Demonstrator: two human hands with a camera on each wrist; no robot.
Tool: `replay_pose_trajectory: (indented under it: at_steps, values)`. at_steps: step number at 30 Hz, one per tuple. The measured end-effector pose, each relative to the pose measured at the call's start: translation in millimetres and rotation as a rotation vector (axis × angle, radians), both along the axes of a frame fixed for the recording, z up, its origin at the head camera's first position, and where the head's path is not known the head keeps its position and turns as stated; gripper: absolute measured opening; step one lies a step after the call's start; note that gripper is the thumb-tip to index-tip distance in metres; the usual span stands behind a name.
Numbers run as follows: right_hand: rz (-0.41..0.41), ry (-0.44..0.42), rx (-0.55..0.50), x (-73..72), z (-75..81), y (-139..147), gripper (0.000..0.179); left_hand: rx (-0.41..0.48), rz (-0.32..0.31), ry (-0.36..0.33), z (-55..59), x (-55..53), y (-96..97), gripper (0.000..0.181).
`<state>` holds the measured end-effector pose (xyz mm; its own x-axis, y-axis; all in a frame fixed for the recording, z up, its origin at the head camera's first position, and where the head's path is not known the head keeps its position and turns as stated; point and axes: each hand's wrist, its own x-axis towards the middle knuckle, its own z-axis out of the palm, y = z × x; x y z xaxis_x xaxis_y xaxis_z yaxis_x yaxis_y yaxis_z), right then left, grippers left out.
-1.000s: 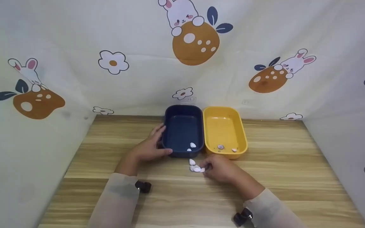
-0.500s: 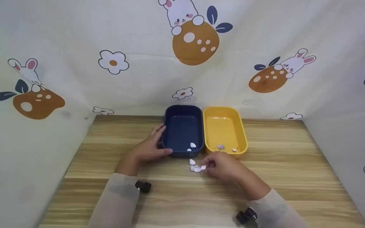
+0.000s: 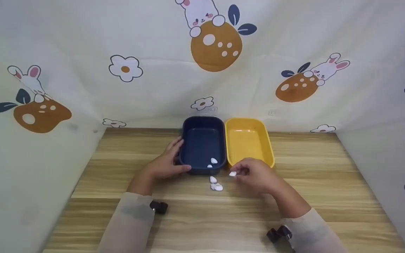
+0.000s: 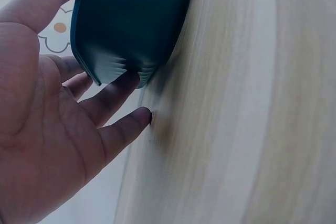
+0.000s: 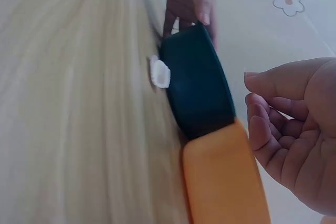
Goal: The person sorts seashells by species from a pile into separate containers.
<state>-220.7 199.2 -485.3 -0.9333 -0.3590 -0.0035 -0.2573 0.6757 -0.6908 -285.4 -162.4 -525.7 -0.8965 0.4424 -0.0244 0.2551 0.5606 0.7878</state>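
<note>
In the head view, my right hand pinches a small white seashell between thumb and fingertips, just over the front edge of the yellow tray. The right wrist view shows these fingertips together, with the shell hidden. My left hand rests against the left side and front corner of the dark blue tray, its fingers spread and fairly straight. In the left wrist view, the fingers touch the tray's wall. Several white shells lie in front of the blue tray.
Two white shells lie inside the blue tray near its front. Both trays stand side by side on the wooden tabletop, close to the printed cloth backdrop. Cloth also hangs at both sides.
My right hand has picked up one white shell from the group on the table and carried it up and right towards the yellow tray. The left hand has stayed in place.
</note>
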Motion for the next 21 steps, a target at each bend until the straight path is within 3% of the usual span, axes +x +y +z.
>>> replay_pose_trajectory:
  at_steps: [10, 21]
  values:
    - [-0.169, -0.016, -0.08, -18.2, 14.0, 41.1, 0.019, 0.011, -0.001, -0.003, -0.6, -1.1, 0.3, 0.113]
    - [-0.265, -0.032, -0.085, -30.2, 18.7, 69.7, 0.022, -0.014, 0.008, 0.0, 0.5, -0.9, 0.5, 0.115]
